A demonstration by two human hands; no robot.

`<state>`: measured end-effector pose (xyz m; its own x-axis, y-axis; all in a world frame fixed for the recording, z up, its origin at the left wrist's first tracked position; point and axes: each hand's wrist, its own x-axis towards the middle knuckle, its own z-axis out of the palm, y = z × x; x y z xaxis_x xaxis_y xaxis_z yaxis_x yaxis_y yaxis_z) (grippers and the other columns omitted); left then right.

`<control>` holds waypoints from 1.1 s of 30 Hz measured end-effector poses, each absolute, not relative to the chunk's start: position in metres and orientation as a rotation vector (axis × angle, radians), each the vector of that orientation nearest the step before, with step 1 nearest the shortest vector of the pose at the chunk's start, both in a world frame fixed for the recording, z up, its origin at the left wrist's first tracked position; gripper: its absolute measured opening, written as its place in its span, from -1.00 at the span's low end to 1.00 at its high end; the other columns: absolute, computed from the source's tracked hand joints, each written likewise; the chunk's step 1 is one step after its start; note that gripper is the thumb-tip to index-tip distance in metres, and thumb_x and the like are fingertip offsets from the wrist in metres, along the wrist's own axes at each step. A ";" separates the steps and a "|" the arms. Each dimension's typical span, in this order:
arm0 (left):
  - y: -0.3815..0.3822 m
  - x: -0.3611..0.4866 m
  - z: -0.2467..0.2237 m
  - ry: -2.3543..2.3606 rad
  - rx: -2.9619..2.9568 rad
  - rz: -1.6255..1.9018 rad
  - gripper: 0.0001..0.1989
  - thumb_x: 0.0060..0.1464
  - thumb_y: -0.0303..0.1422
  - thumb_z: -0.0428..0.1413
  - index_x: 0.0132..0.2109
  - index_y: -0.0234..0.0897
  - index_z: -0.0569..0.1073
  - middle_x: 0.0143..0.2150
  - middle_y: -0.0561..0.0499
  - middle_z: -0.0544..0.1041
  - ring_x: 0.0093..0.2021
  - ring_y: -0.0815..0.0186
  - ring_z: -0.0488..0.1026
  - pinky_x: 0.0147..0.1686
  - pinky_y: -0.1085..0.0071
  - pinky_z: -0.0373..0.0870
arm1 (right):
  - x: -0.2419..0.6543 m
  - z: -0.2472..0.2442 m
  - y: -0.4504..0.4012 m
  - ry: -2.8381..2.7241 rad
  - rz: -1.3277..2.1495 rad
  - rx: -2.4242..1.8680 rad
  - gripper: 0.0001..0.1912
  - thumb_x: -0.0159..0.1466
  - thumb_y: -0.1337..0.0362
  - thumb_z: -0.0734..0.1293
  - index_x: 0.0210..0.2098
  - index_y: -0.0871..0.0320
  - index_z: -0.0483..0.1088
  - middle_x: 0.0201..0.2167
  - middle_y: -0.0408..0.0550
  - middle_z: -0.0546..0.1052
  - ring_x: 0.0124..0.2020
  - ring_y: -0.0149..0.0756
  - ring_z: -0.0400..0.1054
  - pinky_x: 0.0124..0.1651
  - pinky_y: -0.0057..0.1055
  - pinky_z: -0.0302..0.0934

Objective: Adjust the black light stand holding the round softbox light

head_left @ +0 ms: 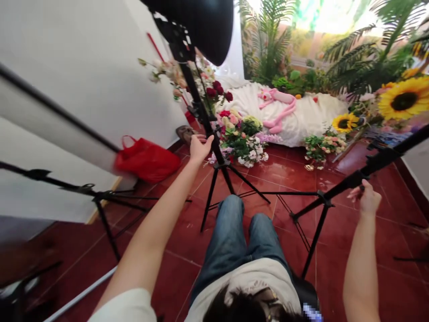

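A black light stand (pixel 219 154) with a dark lamp head (pixel 204 27) at its top rises in front of me. My left hand (pixel 200 148) is at its pole from the left, fingers curled and thumb against the pole. To the right, a second black stand (pixel 342 185) leans at a slant on spread legs. My right hand (pixel 369 200) is closed just below its pole, with a small dark knob (pixel 362 188) between the fingers. The exact grip of both hands is partly hidden.
Another black stand (pixel 97 194) spreads its legs at left, near a red bag (pixel 147 159). Ahead lie artificial flowers (pixel 253 150), a white cloth (pixel 303 127) and a pink plush toy (pixel 281 98). Sunflowers (pixel 404 100) stand at right. Stand legs cross the red tiled floor (pixel 187 250).
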<state>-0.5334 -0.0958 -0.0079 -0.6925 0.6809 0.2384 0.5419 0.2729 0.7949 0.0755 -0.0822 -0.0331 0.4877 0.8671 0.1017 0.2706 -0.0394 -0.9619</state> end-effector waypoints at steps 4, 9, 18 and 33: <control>-0.078 -0.544 0.005 2.311 1.280 1.499 -0.57 0.12 -0.10 0.15 0.00 -0.30 0.32 0.03 -0.18 0.52 -0.02 0.20 0.50 0.05 0.26 0.39 | 0.066 -0.037 -0.085 -0.946 0.570 -1.550 -0.59 0.11 -0.01 0.24 -0.78 0.00 0.31 -0.65 0.29 0.44 -0.73 -0.24 0.28 -0.59 -0.16 0.02; -0.062 -0.537 -0.006 2.309 1.278 1.359 -0.49 0.24 -0.09 -0.04 0.19 -0.34 0.23 0.07 -0.34 0.50 0.10 -0.01 0.49 0.12 0.08 0.33 | 0.044 -0.038 -0.091 -0.818 0.382 -1.488 -0.55 0.12 -0.08 0.23 -0.79 -0.04 0.27 -0.67 0.27 0.39 -0.74 -0.21 0.28 -0.60 -0.13 0.00; -0.071 -0.533 -0.007 2.349 1.336 1.259 -0.39 0.28 -0.05 -0.18 0.29 -0.39 0.08 0.19 -0.44 0.41 0.14 -0.01 0.48 0.11 0.12 0.33 | -0.096 -0.079 -0.091 -1.125 0.701 -1.513 -0.61 0.06 -0.12 0.29 -0.68 0.00 0.28 -0.69 -0.02 0.36 -0.66 -0.20 0.32 -0.50 -0.22 0.23; -0.069 -0.534 -0.015 2.288 1.329 1.371 -0.48 0.27 -0.01 -0.16 0.20 -0.28 0.15 0.18 -0.38 0.42 0.17 0.02 0.44 0.05 0.20 0.35 | -0.437 0.008 0.018 -2.137 1.158 -1.218 -0.32 0.40 -0.15 -0.02 -0.45 0.21 0.43 -0.63 -0.04 0.49 -0.68 -0.37 0.30 -0.52 -0.47 0.21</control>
<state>-0.5343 -0.0694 -0.0145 -0.5920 0.7542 0.2841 0.6063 0.1846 0.7735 -0.4369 0.0177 0.0080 -0.5283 0.8480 -0.0428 0.4987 0.2691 -0.8239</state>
